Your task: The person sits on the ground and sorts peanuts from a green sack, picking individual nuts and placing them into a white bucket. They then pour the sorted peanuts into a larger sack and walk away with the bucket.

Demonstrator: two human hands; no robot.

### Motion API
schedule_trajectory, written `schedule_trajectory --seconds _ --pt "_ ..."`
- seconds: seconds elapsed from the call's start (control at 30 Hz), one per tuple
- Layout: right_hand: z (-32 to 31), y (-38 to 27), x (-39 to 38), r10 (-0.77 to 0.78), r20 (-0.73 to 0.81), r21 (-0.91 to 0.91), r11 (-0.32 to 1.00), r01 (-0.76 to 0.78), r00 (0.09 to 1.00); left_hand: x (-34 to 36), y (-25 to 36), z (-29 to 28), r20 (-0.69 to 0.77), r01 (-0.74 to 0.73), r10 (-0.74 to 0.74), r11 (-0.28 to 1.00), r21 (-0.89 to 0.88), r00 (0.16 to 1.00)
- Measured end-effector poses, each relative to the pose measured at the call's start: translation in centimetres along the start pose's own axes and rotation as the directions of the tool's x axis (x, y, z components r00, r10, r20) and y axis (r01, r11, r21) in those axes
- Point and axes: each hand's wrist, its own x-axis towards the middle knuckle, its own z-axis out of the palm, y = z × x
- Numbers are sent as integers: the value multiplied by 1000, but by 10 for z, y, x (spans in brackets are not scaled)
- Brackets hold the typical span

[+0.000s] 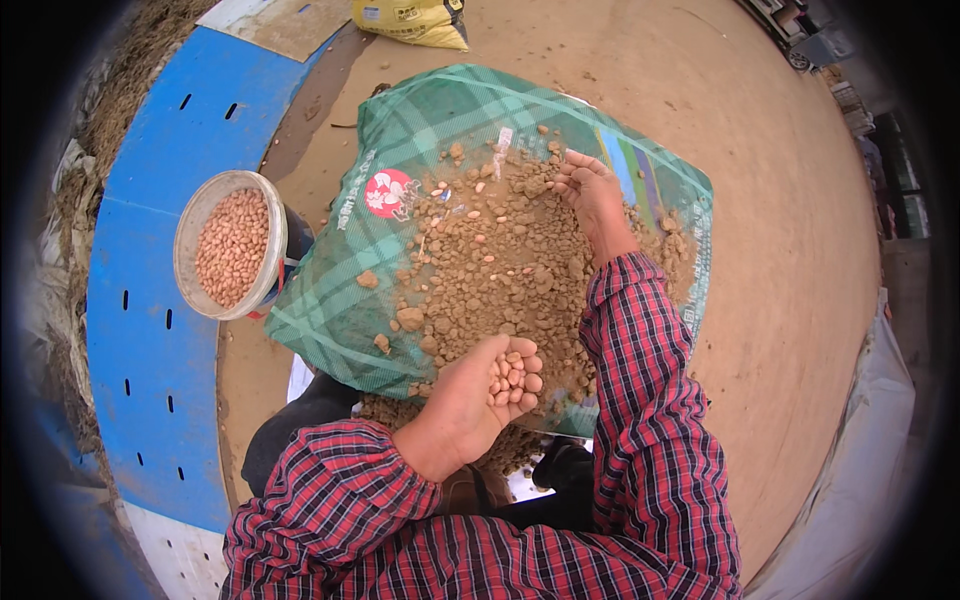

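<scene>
My left hand point(465, 402) is cupped palm up around several pinkish shelled peanuts point(508, 384), close to the near edge of a green checked woven sack point(330, 318). Across the sack lies a heap of crumbly brown soil point(520, 285) with lumps and a few scattered peanuts in it. At the heap's far right my right hand point(592, 197) has thumb and fingers pinched together over the soil. Whatever is between those fingertips is too small to make out. To the left stands a whitish bucket point(184, 250) holding many peanuts point(232, 248).
A blue slotted panel point(140, 270) runs along the left, beside the bucket. Beyond the sack sits a yellow bag point(415, 22) on the brown floor point(790, 250). Grey sheeting point(860, 430) lines the right side. My legs and dark shoes are just under the near edge of the sack.
</scene>
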Motion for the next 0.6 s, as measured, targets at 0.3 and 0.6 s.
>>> schedule_trajectory --seconds 0.3,0.6 --pt "-8 15 -2 -336 242 -909 250 334 910 0 -1 -1 -2 -4 4 1000 8 1000" --pt "-5 0 -15 -191 147 -733 638 237 971 4 -2 -3 1 -15 15 1000 18 1000"
